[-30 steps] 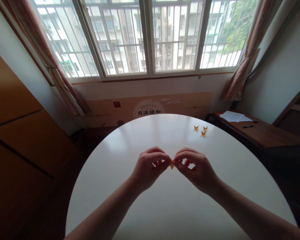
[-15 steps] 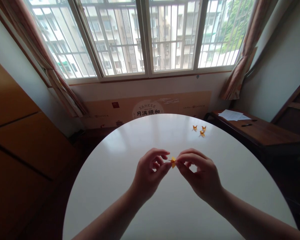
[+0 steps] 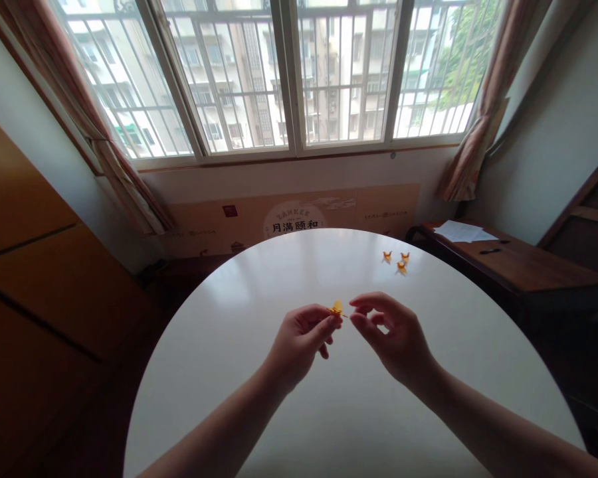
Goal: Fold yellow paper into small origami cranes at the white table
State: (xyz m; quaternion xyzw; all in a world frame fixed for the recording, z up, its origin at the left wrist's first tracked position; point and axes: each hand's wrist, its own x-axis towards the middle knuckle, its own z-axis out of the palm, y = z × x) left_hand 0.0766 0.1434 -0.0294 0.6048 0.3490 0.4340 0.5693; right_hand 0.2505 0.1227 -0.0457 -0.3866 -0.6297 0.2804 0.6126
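A small yellow origami crane (image 3: 337,307) is pinched between the thumb and fingers of my left hand (image 3: 306,335), above the middle of the white table. A thin pointed end of the crane sticks out to the right. Just beside that point is my right hand (image 3: 391,332), its thumb and fingertips apart with a gap between them and nothing in them that I can see. Three more yellow-orange origami cranes (image 3: 401,266) stand together at the table's far right.
The round white table (image 3: 219,398) has a curved edge all around. At its right is a low wooden table (image 3: 543,265) with white papers (image 3: 463,231) and a dark pen (image 3: 490,251). A printed box (image 3: 249,222) stands behind, under a barred window (image 3: 249,79).
My right hand has let go of the crane and its fingers have parted. My left hand now grips the crane, which has turned and shifted slightly left and away from me.
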